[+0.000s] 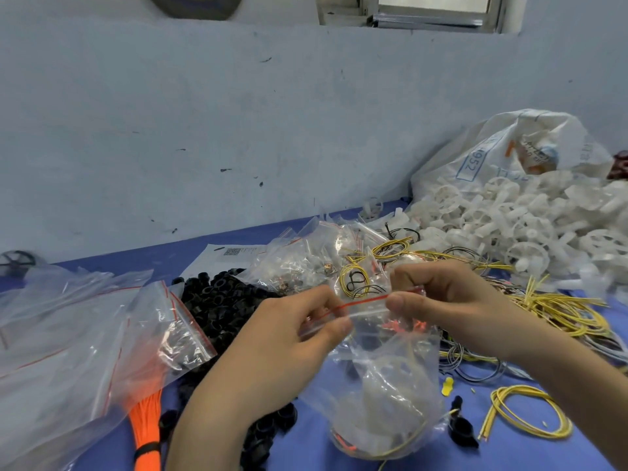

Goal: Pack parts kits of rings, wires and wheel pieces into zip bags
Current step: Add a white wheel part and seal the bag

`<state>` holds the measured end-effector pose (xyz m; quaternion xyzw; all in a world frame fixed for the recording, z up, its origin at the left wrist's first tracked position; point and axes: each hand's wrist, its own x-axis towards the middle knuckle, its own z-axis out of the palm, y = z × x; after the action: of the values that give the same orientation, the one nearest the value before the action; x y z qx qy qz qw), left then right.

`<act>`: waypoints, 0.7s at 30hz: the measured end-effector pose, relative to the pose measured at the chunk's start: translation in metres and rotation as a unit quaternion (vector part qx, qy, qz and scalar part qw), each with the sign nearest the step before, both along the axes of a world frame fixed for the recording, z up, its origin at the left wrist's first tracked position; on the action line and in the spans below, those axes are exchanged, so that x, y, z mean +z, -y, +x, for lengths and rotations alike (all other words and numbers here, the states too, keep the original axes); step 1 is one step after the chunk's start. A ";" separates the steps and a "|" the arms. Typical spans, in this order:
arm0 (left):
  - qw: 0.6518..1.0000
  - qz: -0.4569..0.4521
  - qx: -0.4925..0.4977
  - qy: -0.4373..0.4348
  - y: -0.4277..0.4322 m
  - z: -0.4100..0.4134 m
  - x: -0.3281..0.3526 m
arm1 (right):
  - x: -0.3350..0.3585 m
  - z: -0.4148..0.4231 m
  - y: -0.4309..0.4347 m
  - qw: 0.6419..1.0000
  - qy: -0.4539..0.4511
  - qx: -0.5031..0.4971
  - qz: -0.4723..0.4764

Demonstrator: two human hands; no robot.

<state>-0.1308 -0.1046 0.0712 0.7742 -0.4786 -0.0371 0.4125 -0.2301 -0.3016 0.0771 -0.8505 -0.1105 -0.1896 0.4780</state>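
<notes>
At 6 o'clock of the head view, above the blue bench (306, 447):

Item 1. Zip bag (384, 396), 1 piece, clear thin film, slack and crinkled. Its red seal strip (363, 302) lay with its long axis from 8 o'clock up to 2 o'clock, and the pouch sagged from it toward 6 o'clock. Contents seen through the film were a pale wheel piece, a thin yellow wire and small orange bits; no ring could be made out.

Item 2. Left hand (299, 331), thumb and fingers pinched on the strip's 8 o'clock end.

Item 3. Right hand (452, 300), pinched likewise on the 2 o'clock end. Each hand was on its own end, so neither was nearer. The short span between them looked like the part left to press, so sealing was judged the step in hand.

Item 4. Black rings (221, 300), a heap of short matte collars at 9 o'clock of the hands.

Item 5. White wheel pieces (509, 226), a spoked, translucent pile at 2 o'clock.

Item 6. Yellow wires (560, 311), loose springy loops at 3 o'clock.

Item 7. Empty zip bags (68, 317), a flat glossy stack at 9 o'clock.
</notes>
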 end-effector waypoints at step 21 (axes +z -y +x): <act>0.999 -0.050 -0.018 -0.003 -0.015 0.024 -0.009 | -0.011 0.007 0.018 0.999 0.015 -0.029 0.029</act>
<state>-0.1068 -0.0895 0.0626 0.7437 -0.4925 -0.0229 0.4514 -0.2233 -0.3200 0.0666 -0.8362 -0.0869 -0.2190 0.4952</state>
